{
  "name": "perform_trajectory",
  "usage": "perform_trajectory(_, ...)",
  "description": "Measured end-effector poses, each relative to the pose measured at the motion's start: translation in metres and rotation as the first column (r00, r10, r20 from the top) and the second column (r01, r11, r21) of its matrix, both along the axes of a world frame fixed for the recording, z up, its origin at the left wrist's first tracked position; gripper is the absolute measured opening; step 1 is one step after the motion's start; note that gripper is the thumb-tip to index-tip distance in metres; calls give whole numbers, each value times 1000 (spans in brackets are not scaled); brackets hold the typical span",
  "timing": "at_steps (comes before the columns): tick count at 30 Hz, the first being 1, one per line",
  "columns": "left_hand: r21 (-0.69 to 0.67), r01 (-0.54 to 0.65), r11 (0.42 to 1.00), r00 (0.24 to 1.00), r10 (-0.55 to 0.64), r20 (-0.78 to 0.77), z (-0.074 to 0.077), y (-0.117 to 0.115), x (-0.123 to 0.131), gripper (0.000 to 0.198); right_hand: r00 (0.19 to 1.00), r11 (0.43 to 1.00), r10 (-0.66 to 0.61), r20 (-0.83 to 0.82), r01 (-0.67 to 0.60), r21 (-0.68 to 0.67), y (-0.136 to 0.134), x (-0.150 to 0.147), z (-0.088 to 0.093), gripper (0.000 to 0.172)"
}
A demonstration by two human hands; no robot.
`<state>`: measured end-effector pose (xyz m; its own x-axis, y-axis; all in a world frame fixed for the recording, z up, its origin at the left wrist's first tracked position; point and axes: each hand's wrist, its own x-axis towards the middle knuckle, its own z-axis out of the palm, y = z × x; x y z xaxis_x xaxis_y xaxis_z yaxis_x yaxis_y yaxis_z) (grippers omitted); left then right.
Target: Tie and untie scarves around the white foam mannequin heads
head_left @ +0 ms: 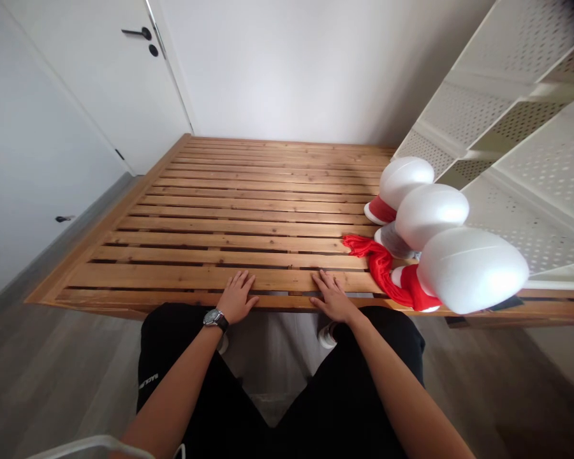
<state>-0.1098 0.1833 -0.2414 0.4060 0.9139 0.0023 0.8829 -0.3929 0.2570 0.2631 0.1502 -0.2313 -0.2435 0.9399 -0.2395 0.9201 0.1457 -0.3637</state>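
Note:
My left hand [238, 298] lies on the near edge of the slatted wooden platform [263, 278], fingers spread, with a watch [215, 318] on the wrist. My right hand [333, 296] rests on the same edge, its fingers apart and nothing in them. To its right stand three white foam heads in a row. The nearest head [473, 271] has a red scarf [381, 264] around its neck, one end trailing over the slats. Grey cloth [393, 241] wraps the middle head [432, 217]. On the farthest head [405, 180] the neck has a red band [381, 209].
White perforated shelving [492, 115] rises on the right, behind the heads. A white wall [287, 70] borders the platform's far side. At the upper left is a white door [105, 83] with a black handle [138, 32]. A white cable [90, 441] crosses the bottom left.

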Motion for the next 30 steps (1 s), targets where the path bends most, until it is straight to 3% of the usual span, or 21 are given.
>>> perform_trajectory(30,-1,-9,1000,1000,9,-15,0,0,0,69,1000,1000,2,-19,-3,-14,0,3,-6,81)
